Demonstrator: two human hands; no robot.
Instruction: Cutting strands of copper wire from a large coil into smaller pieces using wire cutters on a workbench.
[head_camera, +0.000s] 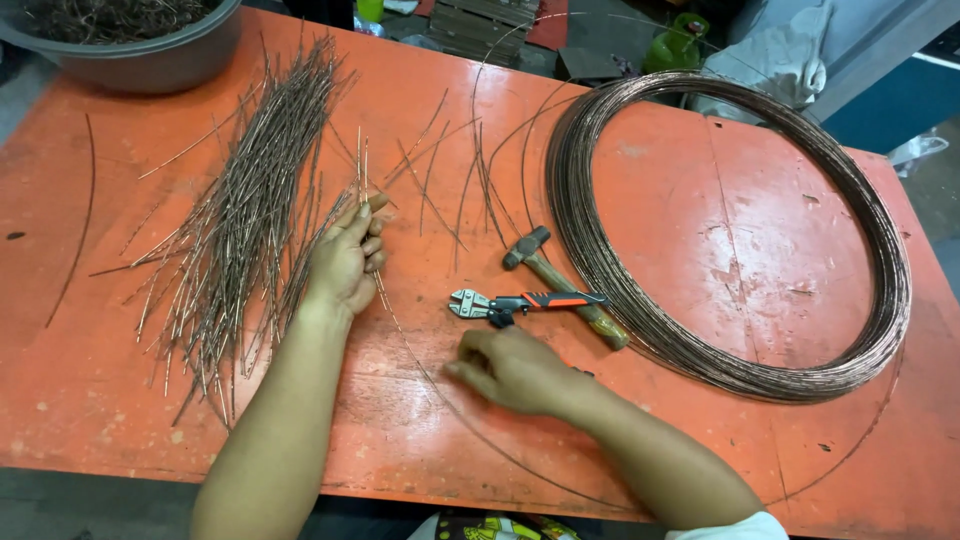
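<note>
— What carried it all?

— A worn orange-painted metal desk, scratched and flaking.

— And what lay on it?

— A large round coil of copper-coloured wire on its right half. Just beside the coil's left edge lay a wooden-handled hammer, and a small bolt cutter with red and black handles touched it. A loose heap of straight cut copper wire pieces spread over the left. A grey round plastic basin stood at the far left corner.

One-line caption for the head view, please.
Left hand holds cut copper rods beside a rod pile; right hand pinches wire near cutters.
</note>
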